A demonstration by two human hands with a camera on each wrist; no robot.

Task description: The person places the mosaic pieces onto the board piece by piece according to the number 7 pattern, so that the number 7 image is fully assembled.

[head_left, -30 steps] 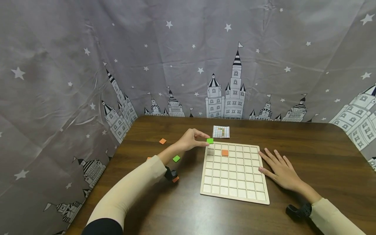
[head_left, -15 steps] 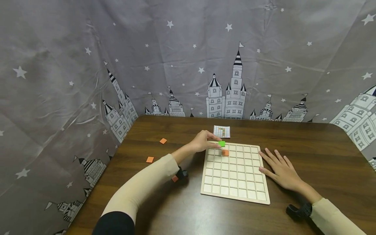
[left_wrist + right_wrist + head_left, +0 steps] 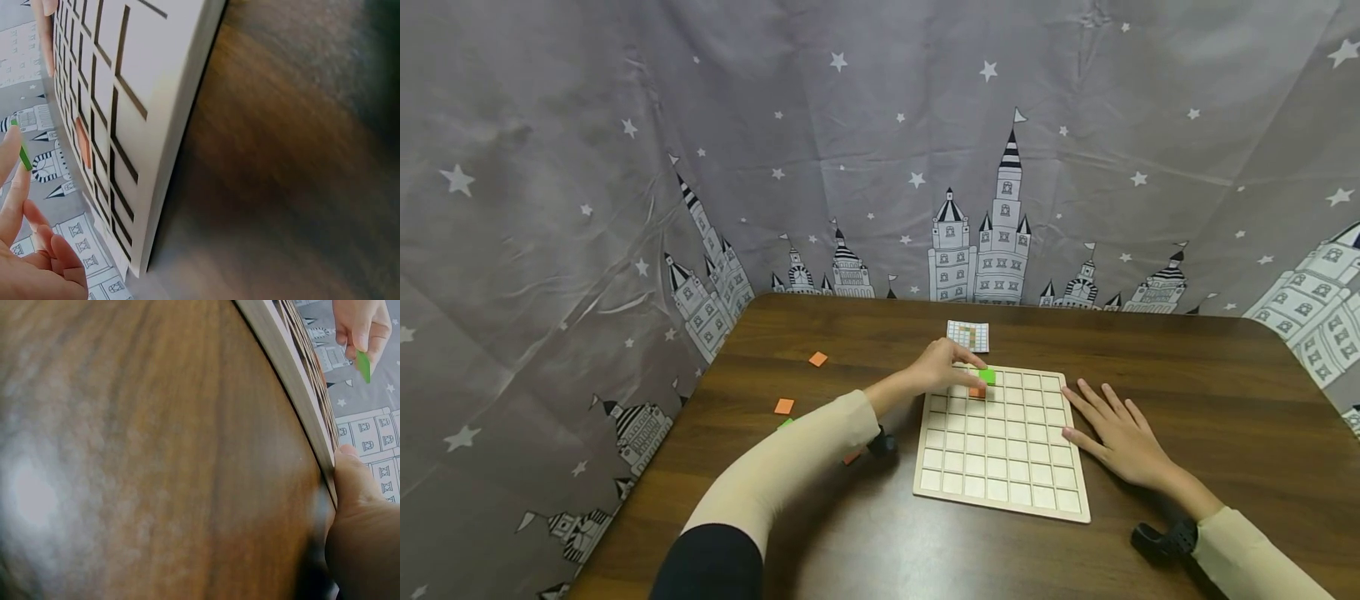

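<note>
Over the far part of a wooden grid board (image 3: 1000,450), my left hand (image 3: 936,368) pinches a green square tile (image 3: 988,377) between thumb and fingertips. In the left wrist view the green tile (image 3: 24,154) is held edge-on, apart from the board. An orange tile (image 3: 977,392) sits in a cell near the board's far side, partly covered by the left hand in the head view. My right hand (image 3: 1116,437) lies with spread, straight fingers at the board's right edge, thumb and a fingertip touching it. The right wrist view shows the right thumb (image 3: 353,475) against the board's side.
Left of the board lie loose orange tiles (image 3: 817,359) and a green tile (image 3: 786,423) mostly hidden by the left sleeve. A small printed card (image 3: 967,335) with a coloured grid lies behind the board. A grey castle-patterned curtain (image 3: 850,167) stands beyond the table.
My left hand has carried the green tile rightward, from the board's far left corner to just beyond the orange tile. The right hand has stayed in place.
</note>
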